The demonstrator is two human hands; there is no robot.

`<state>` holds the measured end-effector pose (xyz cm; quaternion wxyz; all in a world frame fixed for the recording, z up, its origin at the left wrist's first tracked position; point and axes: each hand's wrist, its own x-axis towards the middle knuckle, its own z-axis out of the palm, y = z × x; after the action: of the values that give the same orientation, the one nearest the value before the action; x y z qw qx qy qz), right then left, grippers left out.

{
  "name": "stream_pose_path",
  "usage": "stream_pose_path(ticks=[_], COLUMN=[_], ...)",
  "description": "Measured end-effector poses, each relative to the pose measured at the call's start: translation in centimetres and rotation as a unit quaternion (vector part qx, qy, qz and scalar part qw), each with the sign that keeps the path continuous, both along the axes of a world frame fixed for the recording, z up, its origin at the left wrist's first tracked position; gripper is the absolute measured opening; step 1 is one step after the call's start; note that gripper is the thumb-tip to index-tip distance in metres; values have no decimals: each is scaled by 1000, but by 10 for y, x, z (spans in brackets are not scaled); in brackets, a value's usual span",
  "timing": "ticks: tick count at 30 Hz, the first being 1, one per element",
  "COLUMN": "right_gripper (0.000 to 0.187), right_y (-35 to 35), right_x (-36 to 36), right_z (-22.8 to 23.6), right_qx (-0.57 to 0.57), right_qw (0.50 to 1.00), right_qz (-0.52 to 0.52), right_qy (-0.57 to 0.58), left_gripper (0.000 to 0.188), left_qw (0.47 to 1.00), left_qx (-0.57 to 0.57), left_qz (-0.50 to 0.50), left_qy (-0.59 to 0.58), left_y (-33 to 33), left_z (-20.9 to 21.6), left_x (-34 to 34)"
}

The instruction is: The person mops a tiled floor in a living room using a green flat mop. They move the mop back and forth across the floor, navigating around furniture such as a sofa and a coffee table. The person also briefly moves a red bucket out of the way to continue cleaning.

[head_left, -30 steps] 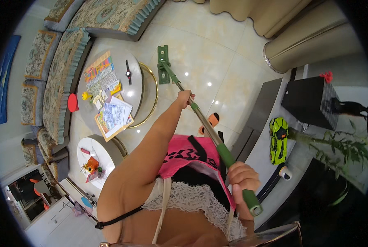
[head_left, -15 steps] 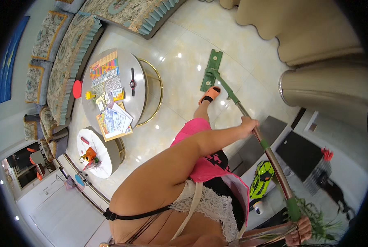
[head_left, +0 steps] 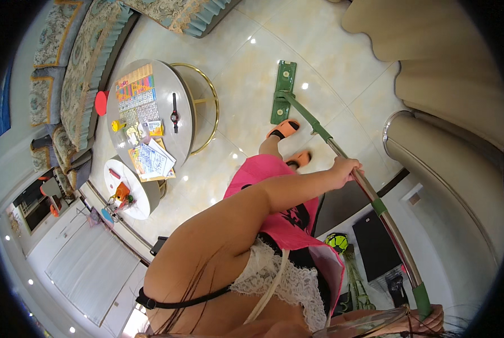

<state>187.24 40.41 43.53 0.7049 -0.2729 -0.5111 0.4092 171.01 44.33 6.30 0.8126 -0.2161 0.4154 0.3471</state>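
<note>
I hold a flat mop with a steel pole (head_left: 397, 243) and green joints, slanting from the lower right up toward the middle. My left hand (head_left: 346, 171) is closed round the pole partway down. At its top end, near the lower right edge, my right hand (head_left: 430, 320) wraps the green grip, partly hidden behind something clear and blurred. The green mop head (head_left: 286, 79) lies flat on the tiled floor with no cloth seen on top. Just beside it are my feet in orange sandals (head_left: 286, 128).
An oval grey table (head_left: 183, 107) with papers and a wristwatch stands left, beside a lower white table (head_left: 141, 207). A sofa (head_left: 88, 73) lines the far left. Beige curtains (head_left: 432, 73) hang right. A black box (head_left: 373, 245) and a green-yellow toy (head_left: 336, 242) sit lower right.
The view has moved toward the curtains and cabinet. The second sandal has come into sight. The mop head has shifted slightly left in the picture; both hands keep their hold on the pole.
</note>
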Motion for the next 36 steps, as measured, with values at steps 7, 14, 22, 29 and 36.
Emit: stream_pose_path(ticks=[7,14,22,29,36], right_gripper=[31,22,30,28,29], right_y=[59,158,289,381,419], right_x=[84,95,-63,-150,-124], right_z=[-38,-82,-103,-139,-128], right_qx=[10,66,-38,-99,-133], right_qw=[989,952,932,935,962], right_qz=[126,232,337,326,239], right_qy=[82,189,129,94,24], left_gripper=[12,15,19,10,9], left_qw=[998,986,967,953,969], left_qx=[-2,10,8,-36,-12], left_qz=[61,167,247,240,150], left_qy=[-14,22,69,183,195], left_y=[32,77,135,221,295], left_z=[-20,-47,-112,-101,-93], left_x=[32,-20,-156,-252,-243])
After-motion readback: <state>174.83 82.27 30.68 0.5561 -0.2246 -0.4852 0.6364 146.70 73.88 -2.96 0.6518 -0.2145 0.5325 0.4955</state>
